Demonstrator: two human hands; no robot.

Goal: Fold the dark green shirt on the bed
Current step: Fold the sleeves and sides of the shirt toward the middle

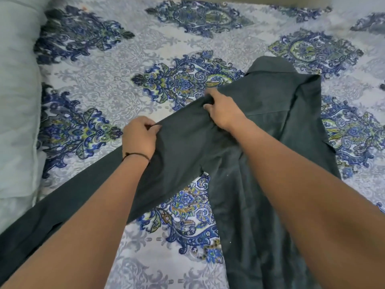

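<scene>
The dark green shirt (268,113) lies on the bed (116,84), collar pointing away from me at the upper right, body running down toward the lower edge of the view. One long sleeve stretches from the shoulder down to the lower left. My left hand (139,138) pinches the upper edge of that sleeve. Near the shoulder seam, my right hand (220,109) grips a bunched fold of the same sleeve. Both forearms cover parts of the fabric.
The bedspread is pale grey with blue and green paisley medallions. A light pillow (16,97) lies along the left side. Open bedspread stretches beyond the shirt toward the far edge and to the left of the sleeve.
</scene>
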